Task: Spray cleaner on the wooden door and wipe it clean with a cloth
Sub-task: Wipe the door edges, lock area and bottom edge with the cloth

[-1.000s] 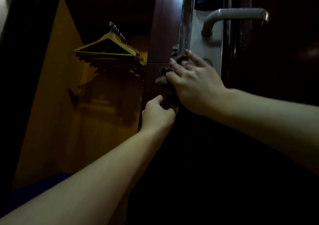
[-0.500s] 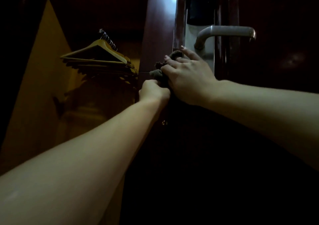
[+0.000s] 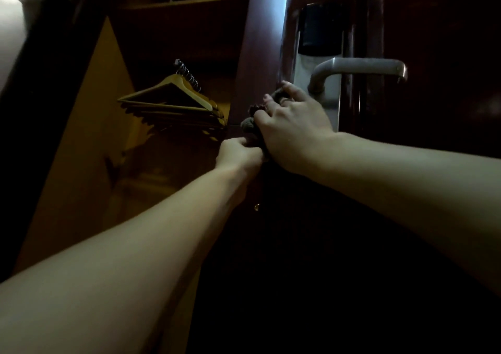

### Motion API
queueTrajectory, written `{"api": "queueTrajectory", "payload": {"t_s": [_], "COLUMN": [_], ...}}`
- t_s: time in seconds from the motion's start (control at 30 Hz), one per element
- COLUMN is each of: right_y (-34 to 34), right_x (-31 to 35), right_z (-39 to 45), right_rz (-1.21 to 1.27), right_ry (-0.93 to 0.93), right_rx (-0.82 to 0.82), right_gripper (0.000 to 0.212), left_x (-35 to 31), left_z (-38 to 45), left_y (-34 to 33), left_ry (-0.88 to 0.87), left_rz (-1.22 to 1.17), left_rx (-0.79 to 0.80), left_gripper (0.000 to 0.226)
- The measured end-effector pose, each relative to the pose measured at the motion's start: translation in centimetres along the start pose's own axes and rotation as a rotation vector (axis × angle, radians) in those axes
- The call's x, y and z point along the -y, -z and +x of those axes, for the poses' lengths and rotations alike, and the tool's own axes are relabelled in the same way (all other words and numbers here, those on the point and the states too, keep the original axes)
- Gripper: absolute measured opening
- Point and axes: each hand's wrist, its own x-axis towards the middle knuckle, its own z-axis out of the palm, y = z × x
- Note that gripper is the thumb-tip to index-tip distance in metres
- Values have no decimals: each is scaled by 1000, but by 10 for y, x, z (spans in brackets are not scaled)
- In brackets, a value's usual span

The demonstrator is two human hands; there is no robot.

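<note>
The dark reddish wooden door (image 3: 433,41) fills the right half of the dim view, edge-on towards me. My right hand (image 3: 292,125) presses a bunched dark cloth (image 3: 248,124) against the door's edge, just below the silver lever handle (image 3: 357,67) and its metal lock plate (image 3: 332,98). My left hand (image 3: 238,155) is curled right under the right one, at the door's edge beneath the cloth; whether it holds the cloth's lower end is hidden. No spray bottle is in view.
An open wardrobe with yellow wooden walls (image 3: 89,136) lies to the left. Several wooden hangers (image 3: 173,96) hang in it close to the door's edge. A shelf (image 3: 189,1) runs above them. A black card reader (image 3: 320,31) sits above the handle.
Both hands have stayed together at the door's edge while the view tilted up. The handle and hangers now sit lower in the frame, and the cloth has shifted slightly upward along the edge.
</note>
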Motion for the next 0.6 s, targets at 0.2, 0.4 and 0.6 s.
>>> {"api": "queueTrajectory", "payload": {"t_s": [0.2, 0.4, 0.6], "right_y": [16, 28, 26], "right_x": [-28, -62, -109], "right_z": [44, 84, 101], "right_rz": [-209, -90, 69], "right_ry": [65, 77, 124], "right_rx": [104, 102, 77], "right_gripper": [53, 41, 45], "left_x": [-19, -61, -87], "left_z": [12, 47, 71], "left_y": [-9, -29, -21], "left_ry": [-9, -97, -150], "left_rz": [-276, -320, -109], "left_rx": [-45, -131, -7], "left_gripper": [6, 21, 9]}}
